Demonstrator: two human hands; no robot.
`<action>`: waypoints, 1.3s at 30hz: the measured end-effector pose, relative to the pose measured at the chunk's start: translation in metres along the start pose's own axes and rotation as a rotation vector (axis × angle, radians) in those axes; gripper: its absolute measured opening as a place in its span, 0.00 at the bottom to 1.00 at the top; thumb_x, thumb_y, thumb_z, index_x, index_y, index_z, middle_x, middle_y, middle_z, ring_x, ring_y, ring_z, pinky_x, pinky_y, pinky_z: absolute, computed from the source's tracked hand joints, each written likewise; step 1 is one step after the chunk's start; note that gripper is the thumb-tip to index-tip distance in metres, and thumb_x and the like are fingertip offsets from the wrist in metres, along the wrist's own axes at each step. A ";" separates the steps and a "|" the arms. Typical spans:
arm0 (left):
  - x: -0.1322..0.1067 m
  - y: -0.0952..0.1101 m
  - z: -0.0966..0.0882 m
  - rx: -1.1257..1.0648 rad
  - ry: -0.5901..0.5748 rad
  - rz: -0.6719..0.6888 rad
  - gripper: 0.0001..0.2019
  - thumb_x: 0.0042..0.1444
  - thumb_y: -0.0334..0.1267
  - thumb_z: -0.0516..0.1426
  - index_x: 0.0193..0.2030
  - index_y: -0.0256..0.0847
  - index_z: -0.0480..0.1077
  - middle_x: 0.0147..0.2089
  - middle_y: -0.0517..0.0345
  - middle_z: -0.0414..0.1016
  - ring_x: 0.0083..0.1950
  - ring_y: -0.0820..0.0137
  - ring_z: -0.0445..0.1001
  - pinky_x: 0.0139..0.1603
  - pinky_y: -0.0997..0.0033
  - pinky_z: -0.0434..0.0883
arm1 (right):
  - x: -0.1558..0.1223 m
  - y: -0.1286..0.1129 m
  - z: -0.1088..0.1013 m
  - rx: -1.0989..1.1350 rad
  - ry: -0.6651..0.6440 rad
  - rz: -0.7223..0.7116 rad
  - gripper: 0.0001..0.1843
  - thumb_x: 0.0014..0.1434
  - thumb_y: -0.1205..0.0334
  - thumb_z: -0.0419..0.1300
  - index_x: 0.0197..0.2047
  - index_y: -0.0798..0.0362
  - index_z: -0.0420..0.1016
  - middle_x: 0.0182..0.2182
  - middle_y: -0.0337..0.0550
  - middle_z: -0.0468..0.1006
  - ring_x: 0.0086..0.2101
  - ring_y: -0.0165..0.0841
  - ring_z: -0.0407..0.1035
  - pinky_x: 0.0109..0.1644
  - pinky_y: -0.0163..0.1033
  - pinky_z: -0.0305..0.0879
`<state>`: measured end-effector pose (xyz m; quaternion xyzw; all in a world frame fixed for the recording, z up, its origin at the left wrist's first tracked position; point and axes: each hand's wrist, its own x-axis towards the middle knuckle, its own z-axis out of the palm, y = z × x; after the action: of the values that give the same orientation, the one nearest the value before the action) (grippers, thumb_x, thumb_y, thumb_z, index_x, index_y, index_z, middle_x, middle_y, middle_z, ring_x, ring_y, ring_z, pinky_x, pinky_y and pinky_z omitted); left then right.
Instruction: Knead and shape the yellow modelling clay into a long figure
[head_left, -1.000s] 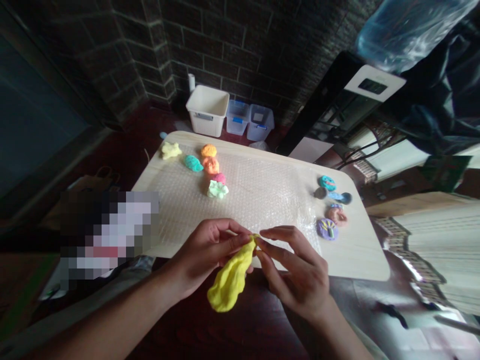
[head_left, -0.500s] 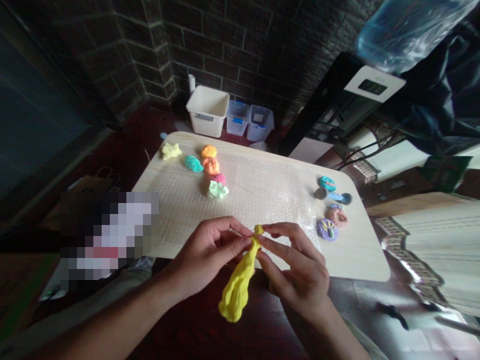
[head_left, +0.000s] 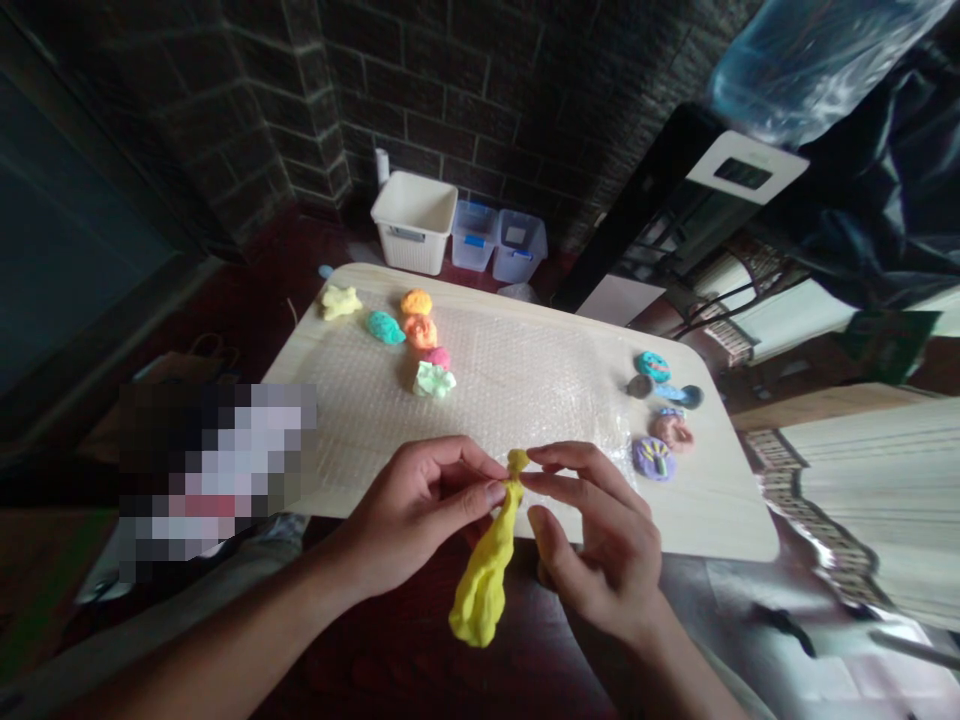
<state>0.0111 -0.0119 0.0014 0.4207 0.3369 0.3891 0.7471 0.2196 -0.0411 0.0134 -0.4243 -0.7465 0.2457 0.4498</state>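
A long piece of yellow modelling clay (head_left: pixel 480 585) hangs in front of me, just past the near edge of the table. It is narrow at the top, with a small knob above a thin neck, and its lower end is broad and folded. My left hand (head_left: pixel 427 510) pinches it below the neck between thumb and index finger. On the other side, my right hand (head_left: pixel 600 535) has its index and middle fingertips at the knob and neck, while its thumb stands away from the clay, fingers apart.
Bubble wrap (head_left: pixel 517 370) covers much of the pale table (head_left: pixel 720 510). Several clay shapes lie at the left, among them a pale green flower (head_left: pixel 433 380) and a yellow star (head_left: pixel 340 302). At the right are a clay dumbbell (head_left: pixel 666 391) and a purple disc (head_left: pixel 654 459). Bins (head_left: pixel 415 222) stand behind.
My right thumb has come away from the yellow clay. The clay's lower end has swung slightly to the right, while my left hand keeps its pinch.
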 end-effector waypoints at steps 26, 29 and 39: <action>-0.005 -0.003 0.002 0.463 0.018 0.228 0.05 0.66 0.32 0.62 0.43 0.40 0.81 0.40 0.57 0.85 0.40 0.71 0.83 0.41 0.79 0.78 | 0.006 -0.004 0.000 -0.115 -0.047 -0.040 0.11 0.61 0.73 0.67 0.45 0.51 0.81 0.49 0.47 0.80 0.49 0.41 0.75 0.52 0.49 0.73; -0.005 -0.002 0.002 0.499 0.028 0.243 0.06 0.65 0.32 0.61 0.44 0.40 0.81 0.40 0.58 0.86 0.40 0.72 0.84 0.40 0.80 0.77 | 0.007 -0.004 -0.001 -0.116 -0.063 -0.015 0.09 0.62 0.72 0.67 0.44 0.50 0.81 0.49 0.47 0.80 0.49 0.41 0.75 0.52 0.48 0.73; -0.006 -0.005 0.000 0.544 0.019 0.243 0.06 0.66 0.32 0.61 0.43 0.41 0.81 0.39 0.58 0.85 0.40 0.71 0.83 0.39 0.79 0.77 | 0.007 -0.004 -0.004 -0.180 -0.101 -0.055 0.09 0.62 0.72 0.66 0.45 0.51 0.79 0.51 0.49 0.79 0.51 0.43 0.73 0.53 0.51 0.73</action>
<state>0.0099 -0.0184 -0.0019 0.6391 0.3828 0.3748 0.5518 0.2196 -0.0375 0.0217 -0.4294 -0.7985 0.1863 0.3785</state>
